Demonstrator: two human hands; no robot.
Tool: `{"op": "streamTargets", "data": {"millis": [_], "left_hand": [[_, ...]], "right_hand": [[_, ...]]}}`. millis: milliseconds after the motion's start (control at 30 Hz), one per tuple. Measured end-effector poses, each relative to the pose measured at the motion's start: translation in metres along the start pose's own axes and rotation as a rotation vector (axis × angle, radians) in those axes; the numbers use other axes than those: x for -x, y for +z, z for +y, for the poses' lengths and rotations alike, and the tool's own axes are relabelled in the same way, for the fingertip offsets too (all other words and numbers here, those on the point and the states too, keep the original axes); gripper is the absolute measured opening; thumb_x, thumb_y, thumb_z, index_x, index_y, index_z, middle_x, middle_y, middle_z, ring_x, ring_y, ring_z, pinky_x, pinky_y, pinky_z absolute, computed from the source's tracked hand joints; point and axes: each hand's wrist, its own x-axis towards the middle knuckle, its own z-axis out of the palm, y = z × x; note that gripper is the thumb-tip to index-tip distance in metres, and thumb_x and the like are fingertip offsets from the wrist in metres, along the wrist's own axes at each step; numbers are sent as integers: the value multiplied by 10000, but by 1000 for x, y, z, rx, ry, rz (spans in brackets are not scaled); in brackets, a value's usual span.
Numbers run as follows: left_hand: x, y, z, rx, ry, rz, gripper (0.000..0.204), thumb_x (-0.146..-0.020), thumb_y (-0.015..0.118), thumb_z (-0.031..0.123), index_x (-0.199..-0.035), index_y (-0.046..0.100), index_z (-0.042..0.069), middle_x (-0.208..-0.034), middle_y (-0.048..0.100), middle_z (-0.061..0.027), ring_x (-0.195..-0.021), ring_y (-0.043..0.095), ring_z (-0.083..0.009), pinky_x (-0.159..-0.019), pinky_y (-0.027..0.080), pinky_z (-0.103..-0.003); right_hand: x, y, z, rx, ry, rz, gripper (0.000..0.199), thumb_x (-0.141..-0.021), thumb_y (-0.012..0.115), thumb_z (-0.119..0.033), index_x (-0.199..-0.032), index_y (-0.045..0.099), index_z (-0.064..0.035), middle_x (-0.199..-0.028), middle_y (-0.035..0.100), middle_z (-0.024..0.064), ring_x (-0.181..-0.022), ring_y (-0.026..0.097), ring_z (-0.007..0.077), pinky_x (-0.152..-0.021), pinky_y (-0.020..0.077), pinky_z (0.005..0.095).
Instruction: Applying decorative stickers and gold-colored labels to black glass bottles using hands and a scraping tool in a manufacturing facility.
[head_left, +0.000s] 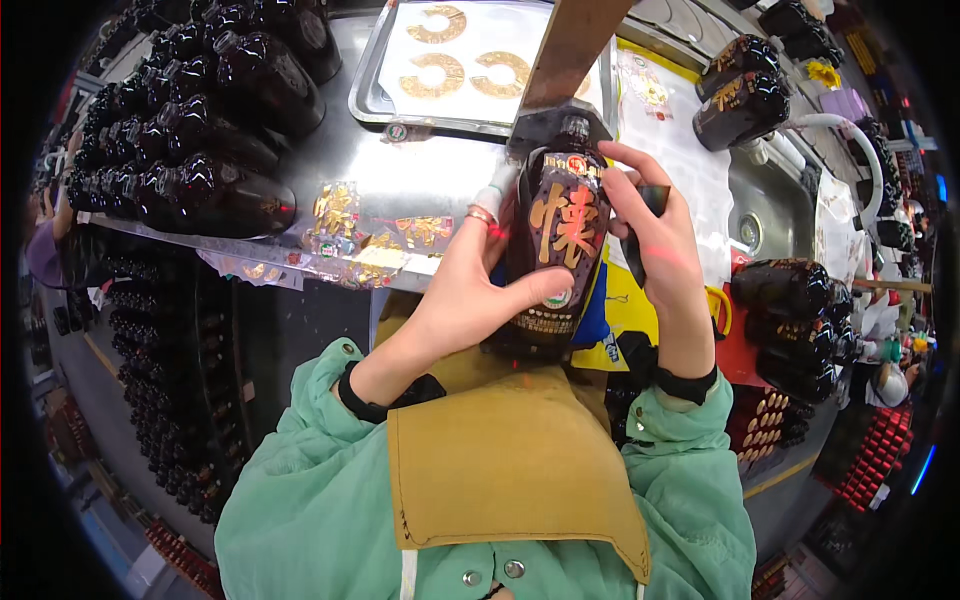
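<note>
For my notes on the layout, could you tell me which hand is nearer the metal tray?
Left. The left hand lies just below the metal tray; the right hand lies farther right.

Three gold rings point(440, 72) on one tray point(372, 95); one held bottle point(555, 250).

Loose mint-green sleeves point(300, 480) end in black cuffs point(365, 400) at both wrists. Between the sleeves hangs a mustard-yellow apron bib point(510, 470) (two metal snaps below it). Above the cuffs, the left fingers point(483, 215) wear a ring.
</note>
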Motion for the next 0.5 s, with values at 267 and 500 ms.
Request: {"op": "streamTargets", "data": {"millis": [267, 500], "left_hand": [[-29, -2, 5, 197, -224, 90, 612, -1106, 540, 199, -1640, 270, 70, -1522, 497, -127, -1383, 495, -206, -1157, 401, -369], [-29, 0, 5, 240, -228, 79, 697, -1082, 603, 261, -1643, 244, 56, -1586, 421, -143, -1433, 437, -189, -1189, 356, -347]], "right_hand": [[12, 12, 12, 26, -23, 87, 535, -905, 834, -168, -1368, 601, -36, -852, 445, -74, -740, 446, 12, -674, 357, 176], [15, 14, 9, -24, -7, 102, 494, -938, 786, -116, -1390, 596, -59, -857, 426, -80, -743, 439, 10, -683, 366, 178]]}}
